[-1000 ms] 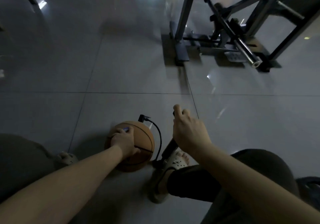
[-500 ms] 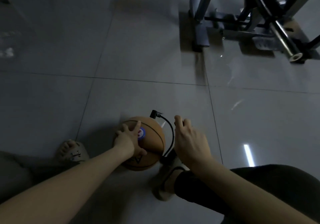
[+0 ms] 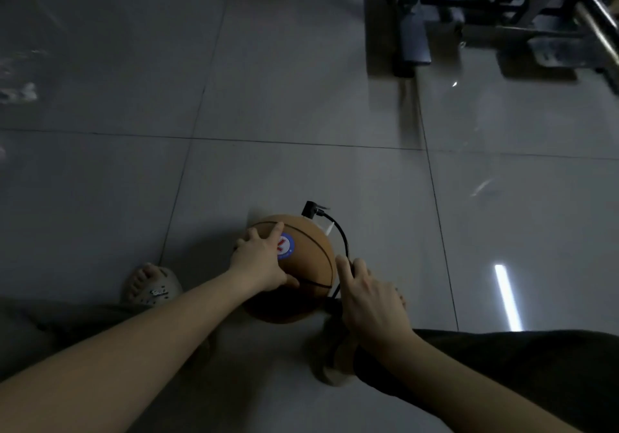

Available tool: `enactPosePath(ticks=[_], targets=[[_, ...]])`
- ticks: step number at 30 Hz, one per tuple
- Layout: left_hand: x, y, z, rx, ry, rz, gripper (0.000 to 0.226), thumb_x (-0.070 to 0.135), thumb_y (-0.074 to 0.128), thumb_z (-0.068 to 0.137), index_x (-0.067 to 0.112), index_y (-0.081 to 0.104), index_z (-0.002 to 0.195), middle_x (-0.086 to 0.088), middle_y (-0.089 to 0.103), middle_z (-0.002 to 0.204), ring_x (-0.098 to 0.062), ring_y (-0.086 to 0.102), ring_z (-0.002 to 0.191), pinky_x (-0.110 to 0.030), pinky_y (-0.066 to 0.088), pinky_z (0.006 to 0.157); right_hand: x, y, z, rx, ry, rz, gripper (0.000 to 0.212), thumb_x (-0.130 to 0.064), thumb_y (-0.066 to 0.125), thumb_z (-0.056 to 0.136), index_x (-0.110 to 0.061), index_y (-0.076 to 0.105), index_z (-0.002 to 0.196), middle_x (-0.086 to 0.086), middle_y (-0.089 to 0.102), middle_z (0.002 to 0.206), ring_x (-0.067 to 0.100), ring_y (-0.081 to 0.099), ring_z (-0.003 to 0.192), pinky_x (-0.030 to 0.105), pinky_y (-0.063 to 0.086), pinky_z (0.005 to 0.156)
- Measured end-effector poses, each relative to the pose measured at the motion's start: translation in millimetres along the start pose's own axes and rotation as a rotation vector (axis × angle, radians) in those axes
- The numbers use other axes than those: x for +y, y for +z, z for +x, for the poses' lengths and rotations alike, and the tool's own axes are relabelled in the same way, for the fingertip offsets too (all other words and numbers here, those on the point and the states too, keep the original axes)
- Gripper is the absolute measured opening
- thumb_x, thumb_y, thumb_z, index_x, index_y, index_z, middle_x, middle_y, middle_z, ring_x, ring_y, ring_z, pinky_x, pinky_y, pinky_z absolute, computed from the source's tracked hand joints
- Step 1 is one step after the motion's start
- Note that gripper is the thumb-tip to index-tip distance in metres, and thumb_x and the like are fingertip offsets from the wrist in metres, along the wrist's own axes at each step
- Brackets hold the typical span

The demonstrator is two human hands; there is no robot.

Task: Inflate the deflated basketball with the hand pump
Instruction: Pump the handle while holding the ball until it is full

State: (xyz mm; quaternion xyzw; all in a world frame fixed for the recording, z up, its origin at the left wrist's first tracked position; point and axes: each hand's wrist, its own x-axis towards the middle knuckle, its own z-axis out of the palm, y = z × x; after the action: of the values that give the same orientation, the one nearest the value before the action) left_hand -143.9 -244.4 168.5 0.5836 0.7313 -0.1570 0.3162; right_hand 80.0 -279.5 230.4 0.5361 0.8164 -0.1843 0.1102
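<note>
An orange basketball (image 3: 311, 265) with a round blue and red sticker lies on the grey tiled floor between my feet. My left hand (image 3: 259, 262) rests on its upper left side with the fingers spread flat. A black hose (image 3: 342, 238) curves from the pump up to a black nozzle (image 3: 310, 210) at the ball's far top. My right hand (image 3: 368, 302) sits low beside the ball's right side, fingers curled over the pump handle. That hand hides most of the pump; only a dark piece (image 3: 332, 305) shows under it.
My left foot in a pale sandal (image 3: 150, 287) is left of the ball, and my right foot (image 3: 331, 359) is by the pump. A dark metal gym machine (image 3: 412, 24) stands at the far right. A bright light streak (image 3: 507, 295) reflects off the floor.
My right hand has gone down from well above the ball to beside it, pushing the pump handle low. My left hand's fingers have spread wider on the ball. The camera has tilted down.
</note>
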Motion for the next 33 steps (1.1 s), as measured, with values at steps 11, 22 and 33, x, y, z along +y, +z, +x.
enactPosePath(ticks=[11,22,33], targets=[[7,3,-19,-0.001,-0.034,-0.033,0.135,0.069,0.083,0.062,0.041,-0.008,0.158,-0.022,0.009,0.160,-0.049,0.027,0.141,-0.060,0.043,0.108,-8,-32,-14,0.037,0.042,0.110,0.047,-0.022,0.050,0.100,-0.021,0.022,0.138,0.008,0.049,0.112,0.023,0.057,0.079,0.036,0.052,0.063],[-4,14,-31,0.030,0.043,-0.051,0.138,0.071,0.081,0.062,0.036,-0.012,0.159,-0.027,0.006,0.158,-0.052,0.027,0.139,-0.058,0.041,0.109,-15,-120,-48,0.344,0.066,0.066,0.016,-0.017,0.042,0.100,-0.019,0.032,0.112,0.004,0.053,0.079,0.024,0.052,0.057,0.037,0.038,0.046],[-14,22,-31,0.042,0.004,-0.015,0.134,0.075,0.077,0.064,0.042,-0.014,0.157,-0.024,0.003,0.162,-0.051,0.026,0.139,-0.056,0.048,0.101,5,-57,-6,0.270,-0.043,-0.021,0.023,-0.020,0.041,0.102,-0.017,0.036,0.125,0.007,0.057,0.093,0.026,0.047,0.053,0.032,0.022,0.041]])
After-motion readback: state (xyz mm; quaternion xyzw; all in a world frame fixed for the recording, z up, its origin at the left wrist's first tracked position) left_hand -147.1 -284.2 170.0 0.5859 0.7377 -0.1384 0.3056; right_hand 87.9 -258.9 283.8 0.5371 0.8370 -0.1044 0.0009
